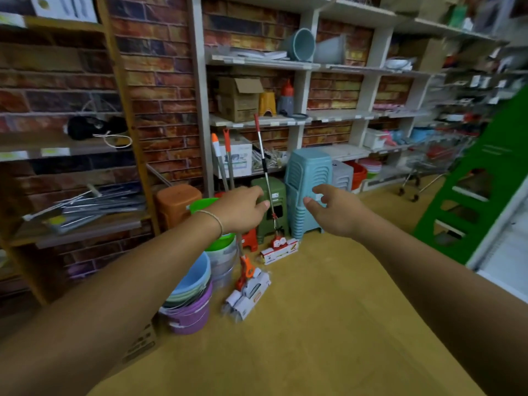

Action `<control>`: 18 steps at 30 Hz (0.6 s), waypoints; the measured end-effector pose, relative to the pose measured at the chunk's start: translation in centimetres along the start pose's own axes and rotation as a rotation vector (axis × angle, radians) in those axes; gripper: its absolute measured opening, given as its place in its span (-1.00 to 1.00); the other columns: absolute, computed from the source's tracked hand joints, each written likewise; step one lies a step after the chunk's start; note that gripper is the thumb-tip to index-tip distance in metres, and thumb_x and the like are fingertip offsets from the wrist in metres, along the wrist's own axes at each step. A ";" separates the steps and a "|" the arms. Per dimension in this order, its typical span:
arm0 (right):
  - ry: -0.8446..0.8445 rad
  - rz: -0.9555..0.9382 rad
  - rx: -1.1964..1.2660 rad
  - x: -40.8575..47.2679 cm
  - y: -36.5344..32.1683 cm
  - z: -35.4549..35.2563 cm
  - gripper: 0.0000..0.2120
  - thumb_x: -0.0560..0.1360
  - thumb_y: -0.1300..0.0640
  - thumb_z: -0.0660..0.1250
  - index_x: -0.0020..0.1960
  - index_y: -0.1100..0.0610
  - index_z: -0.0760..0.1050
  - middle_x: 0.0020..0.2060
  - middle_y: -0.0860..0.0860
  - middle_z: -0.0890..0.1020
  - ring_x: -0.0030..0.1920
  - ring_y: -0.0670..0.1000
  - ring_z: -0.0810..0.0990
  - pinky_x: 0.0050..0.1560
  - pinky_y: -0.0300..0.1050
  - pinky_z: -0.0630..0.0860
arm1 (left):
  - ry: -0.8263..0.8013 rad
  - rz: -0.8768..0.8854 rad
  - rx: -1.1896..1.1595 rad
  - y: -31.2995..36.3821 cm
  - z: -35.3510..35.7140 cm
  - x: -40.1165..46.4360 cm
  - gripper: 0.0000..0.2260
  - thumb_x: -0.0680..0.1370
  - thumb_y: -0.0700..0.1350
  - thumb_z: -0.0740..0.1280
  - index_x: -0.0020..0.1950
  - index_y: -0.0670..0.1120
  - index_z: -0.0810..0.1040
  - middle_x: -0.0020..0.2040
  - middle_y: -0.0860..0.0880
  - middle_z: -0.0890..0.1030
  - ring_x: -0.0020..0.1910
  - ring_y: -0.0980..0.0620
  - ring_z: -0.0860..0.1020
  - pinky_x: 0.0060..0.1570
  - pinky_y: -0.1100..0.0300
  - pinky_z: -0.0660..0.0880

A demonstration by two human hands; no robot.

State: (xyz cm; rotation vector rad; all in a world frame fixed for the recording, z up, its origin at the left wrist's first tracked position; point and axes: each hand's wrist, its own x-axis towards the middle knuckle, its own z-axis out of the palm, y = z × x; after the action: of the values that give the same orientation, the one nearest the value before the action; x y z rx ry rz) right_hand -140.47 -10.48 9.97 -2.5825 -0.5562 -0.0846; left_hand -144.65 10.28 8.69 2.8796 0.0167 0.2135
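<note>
— What is hard to make out here?
— The white shelving (303, 67) behind the blue stool stack (307, 184) blurs away to the right. The left hand (243, 208) hides its own fingers, so I cannot tell whether they close on anything.
— And the mop?
— The mop (266, 172) stands just left of the stack, its pole nearly upright with the top tilted left. The left thumb is just beside the pole. The right hand (337, 210), in front of the stack, is loosely spread and holds nothing.

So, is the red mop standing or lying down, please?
Standing, tilted: the red mop has its head on the floor, pole toward the shelf.
</note>
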 end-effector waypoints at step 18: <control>0.033 0.110 -0.068 27.0 8.5 1.1 -0.36 0.62 -0.21 0.11 0.57 0.10 0.12 0.45 0.14 0.39 0.46 0.15 0.32 0.40 0.04 0.33 | -0.095 0.127 -0.042 -4.6 3.3 29.5 -0.67 0.67 0.06 0.10 0.25 -0.14 0.44 0.10 -0.13 0.52 -0.01 -0.09 0.46 -0.06 0.09 0.37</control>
State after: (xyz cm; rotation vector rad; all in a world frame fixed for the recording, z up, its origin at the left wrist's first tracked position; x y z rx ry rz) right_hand -112.39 -6.70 9.41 -2.6673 -0.4045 -0.1105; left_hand -114.94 14.77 8.66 2.8480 -0.1865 0.0992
